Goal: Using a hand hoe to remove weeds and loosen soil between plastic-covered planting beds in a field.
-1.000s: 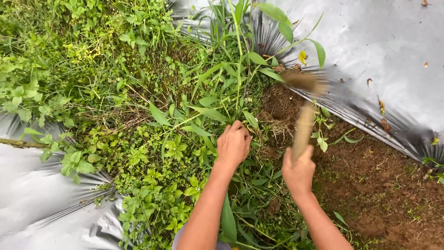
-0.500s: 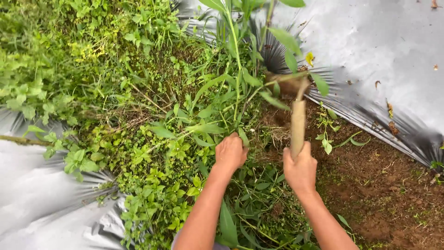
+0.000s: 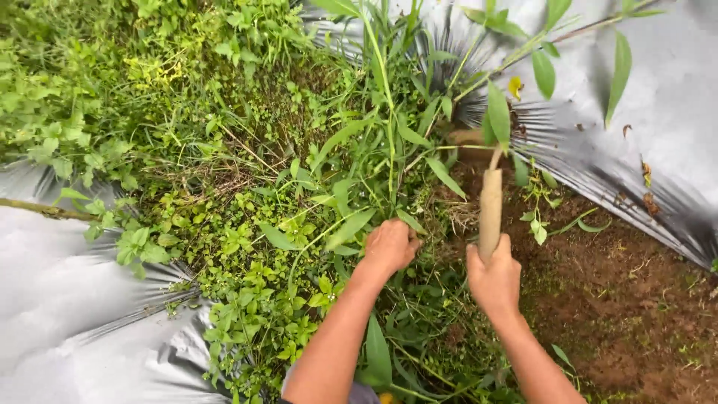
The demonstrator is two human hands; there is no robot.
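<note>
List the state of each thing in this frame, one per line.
left hand: closed around a bunch of weed stems
right hand: gripping the wooden handle
wooden-handled tool: held upright, head hidden among leaves
weeds: green, standing, dense
soil: bare, mostly weed-free
silver plastic sheet: wrinkled, lying along the bed edge

bare brown soil (image 3: 628,314), silver plastic sheet (image 3: 673,97) over ground, green weeds (image 3: 224,172) between, dry leaves (image 3: 647,187) on sheet

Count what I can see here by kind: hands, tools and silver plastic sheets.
Hands: 2, the left hand gripping weed stems, the right hand holding the tool.
Wooden-handled tool: 1
Silver plastic sheets: 2, lower left and upper right.
Total: 5
</note>
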